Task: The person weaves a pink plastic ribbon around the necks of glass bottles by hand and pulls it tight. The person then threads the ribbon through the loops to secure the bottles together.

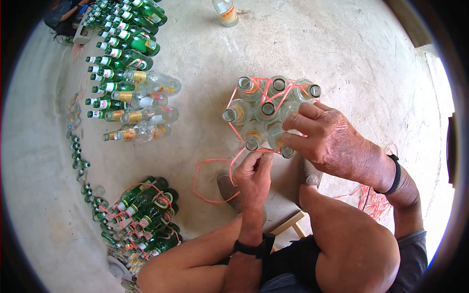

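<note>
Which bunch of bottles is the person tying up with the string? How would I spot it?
Look at the bare concrete floor just ahead of the person's knees. There stands a cluster of clear glass bottles, upright, laced with orange string that both hands touch. The other bottles nearby are lying down and are mostly green.

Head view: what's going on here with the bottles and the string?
A seated person is binding a cluster of clear glass bottles standing on the concrete floor with orange string. The left hand pinches the string near the cluster's front edge, while the right hand grips the bottle tops on the near right side. String already crisscrosses the necks. Loose green bottles lie in rows at left, and a tied green bundle lies nearer.
</note>
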A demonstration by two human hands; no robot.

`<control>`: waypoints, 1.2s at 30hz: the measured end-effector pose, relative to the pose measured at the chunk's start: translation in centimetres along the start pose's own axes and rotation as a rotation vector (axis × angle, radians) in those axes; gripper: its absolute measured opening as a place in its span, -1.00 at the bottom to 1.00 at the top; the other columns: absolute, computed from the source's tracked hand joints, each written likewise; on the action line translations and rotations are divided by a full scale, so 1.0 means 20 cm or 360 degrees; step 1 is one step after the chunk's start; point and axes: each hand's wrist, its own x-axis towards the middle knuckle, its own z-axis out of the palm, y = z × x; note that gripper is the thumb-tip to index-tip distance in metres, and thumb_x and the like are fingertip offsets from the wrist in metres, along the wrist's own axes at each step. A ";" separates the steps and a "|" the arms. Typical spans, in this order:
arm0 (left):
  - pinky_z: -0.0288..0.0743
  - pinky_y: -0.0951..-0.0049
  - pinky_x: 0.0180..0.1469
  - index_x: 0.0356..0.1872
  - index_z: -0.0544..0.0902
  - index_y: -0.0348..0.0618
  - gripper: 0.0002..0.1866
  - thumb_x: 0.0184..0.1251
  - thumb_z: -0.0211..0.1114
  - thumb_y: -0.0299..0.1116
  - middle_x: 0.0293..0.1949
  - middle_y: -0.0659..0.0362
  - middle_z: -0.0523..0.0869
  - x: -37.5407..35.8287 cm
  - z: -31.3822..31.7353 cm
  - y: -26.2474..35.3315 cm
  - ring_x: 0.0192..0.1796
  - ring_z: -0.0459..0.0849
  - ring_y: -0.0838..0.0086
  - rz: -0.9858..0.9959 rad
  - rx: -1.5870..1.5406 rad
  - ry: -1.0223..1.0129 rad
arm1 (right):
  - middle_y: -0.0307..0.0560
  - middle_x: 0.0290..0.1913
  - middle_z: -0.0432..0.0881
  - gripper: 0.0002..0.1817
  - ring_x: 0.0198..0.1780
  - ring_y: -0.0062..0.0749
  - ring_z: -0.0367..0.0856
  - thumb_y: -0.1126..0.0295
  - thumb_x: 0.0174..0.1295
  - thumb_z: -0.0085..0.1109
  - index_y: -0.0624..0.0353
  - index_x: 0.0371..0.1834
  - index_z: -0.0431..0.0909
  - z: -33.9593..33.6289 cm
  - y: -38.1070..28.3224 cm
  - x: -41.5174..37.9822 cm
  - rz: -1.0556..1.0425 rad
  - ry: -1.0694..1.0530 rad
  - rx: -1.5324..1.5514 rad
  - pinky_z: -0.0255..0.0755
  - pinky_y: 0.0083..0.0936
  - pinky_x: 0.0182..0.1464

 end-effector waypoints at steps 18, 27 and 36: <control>0.25 0.58 -0.32 -0.18 0.87 -0.35 -0.85 0.59 0.56 -0.44 -0.39 0.49 0.60 0.04 0.14 -0.04 -0.31 0.41 0.77 -0.0254 -0.0423 0.0317 | -0.18 -0.30 0.70 -0.84 -0.18 -0.06 0.83 0.52 0.16 0.39 0.03 -0.20 0.76 0.07 0.10 0.24 -0.0029 -0.0595 0.0459 0.64 -0.07 -0.25; 0.44 0.57 -0.10 -0.07 0.90 -0.36 -0.82 0.61 0.54 -0.39 -0.22 0.37 0.81 0.04 0.16 -0.05 -0.15 0.57 0.72 -0.0268 -0.0418 0.0334 | -0.12 -0.32 0.74 -0.82 -0.17 0.01 0.83 0.55 0.21 0.39 0.02 -0.16 0.80 0.08 0.12 0.29 -0.0064 -0.0667 0.0503 0.65 -0.08 -0.22; 0.27 0.53 -0.31 -0.29 0.78 -0.37 -0.70 0.68 0.49 -0.35 -0.42 0.44 0.59 0.05 0.17 -0.06 -0.30 0.40 0.75 -0.0205 -0.0332 0.0355 | -0.06 -0.25 0.75 -0.75 -0.11 0.02 0.84 0.60 0.18 0.35 0.02 -0.12 0.79 0.05 0.13 0.28 -0.0091 -0.0710 0.0486 0.69 -0.07 -0.16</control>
